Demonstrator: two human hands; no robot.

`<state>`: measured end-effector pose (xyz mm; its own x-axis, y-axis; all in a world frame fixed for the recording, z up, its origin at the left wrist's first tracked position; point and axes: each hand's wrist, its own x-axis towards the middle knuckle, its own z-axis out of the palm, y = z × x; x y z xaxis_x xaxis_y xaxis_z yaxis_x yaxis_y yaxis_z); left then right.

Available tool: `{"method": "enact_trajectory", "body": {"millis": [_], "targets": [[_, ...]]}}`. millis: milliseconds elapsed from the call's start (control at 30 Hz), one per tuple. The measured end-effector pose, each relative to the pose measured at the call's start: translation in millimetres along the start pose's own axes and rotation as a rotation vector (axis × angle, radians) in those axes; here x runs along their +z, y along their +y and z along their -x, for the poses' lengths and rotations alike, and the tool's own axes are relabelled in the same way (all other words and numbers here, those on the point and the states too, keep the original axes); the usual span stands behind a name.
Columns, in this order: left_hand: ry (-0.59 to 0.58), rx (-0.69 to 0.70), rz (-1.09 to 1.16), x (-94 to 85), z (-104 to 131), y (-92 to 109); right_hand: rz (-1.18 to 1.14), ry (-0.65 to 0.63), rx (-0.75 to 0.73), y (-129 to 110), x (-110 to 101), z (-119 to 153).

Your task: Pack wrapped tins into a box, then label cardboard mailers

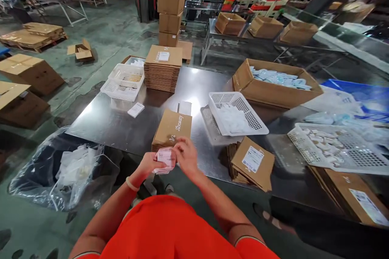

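Observation:
My left hand (149, 164) is closed on a small stack of pinkish, see-through printed packets (165, 158), held in front of my body at the table's near edge. My right hand (186, 157) has its fingers pinched together at the right edge of these packets; exactly what lies between its fingertips is hard to see. Just beyond both hands, a stack of flat brown cardboard boxes (174, 126) with white lettering lies on the metal table (127, 129). A white slip (184, 108) sits behind that stack.
White baskets (258, 127) (121, 94) hold plastic bags and packets. Labelled flat boxes (253, 162) lie at the right near edge. A tall cardboard stack (162, 75) and an open carton of packets (273, 93) stand further back. A bag-lined bin (39, 170) stands at left.

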<state>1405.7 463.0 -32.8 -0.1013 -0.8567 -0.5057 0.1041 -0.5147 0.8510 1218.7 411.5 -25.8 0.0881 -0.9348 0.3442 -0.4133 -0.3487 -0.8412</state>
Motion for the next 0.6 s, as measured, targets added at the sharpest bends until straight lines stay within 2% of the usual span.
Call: {"method": "enact_trajectory", "body": {"millis": [67, 133, 200, 267, 367, 433, 533, 600], "targets": [[-0.076, -0.089, 0.078, 3.6, -3.7, -6.7, 0.039, 0.052, 0.080, 13.2, -8.6, -42.7], [-0.092, -0.113, 0.128, 7.6, -8.6, -11.2, 0.100, 0.059, 0.190, 28.3, -12.1, -90.1], [-0.076, -0.103, 0.152, 10.7, -15.4, -13.8, 0.200, 0.010, 0.292, 42.4, -9.7, -129.6], [-0.056, -0.088, 0.156, 11.2, -22.7, -17.7, 0.306, -0.069, 0.364, 53.7, -3.8, -153.6], [-0.066, -0.093, 0.142, 3.3, -28.2, -32.8, 0.438, -0.153, 0.418, 64.2, 3.0, -161.7], [-0.103, -0.075, 0.072, -7.8, -25.4, -47.7, 0.527, -0.144, 0.405, 66.2, 4.7, -156.0], [-0.088, 0.032, -0.104, -26.3, -14.0, -61.7, 0.651, -0.088, 0.243, 60.2, 13.0, -139.4], [0.005, 0.136, -0.211, -33.4, -7.3, -56.1, 0.657, -0.163, 0.084, 51.5, 27.8, -124.9]]}}
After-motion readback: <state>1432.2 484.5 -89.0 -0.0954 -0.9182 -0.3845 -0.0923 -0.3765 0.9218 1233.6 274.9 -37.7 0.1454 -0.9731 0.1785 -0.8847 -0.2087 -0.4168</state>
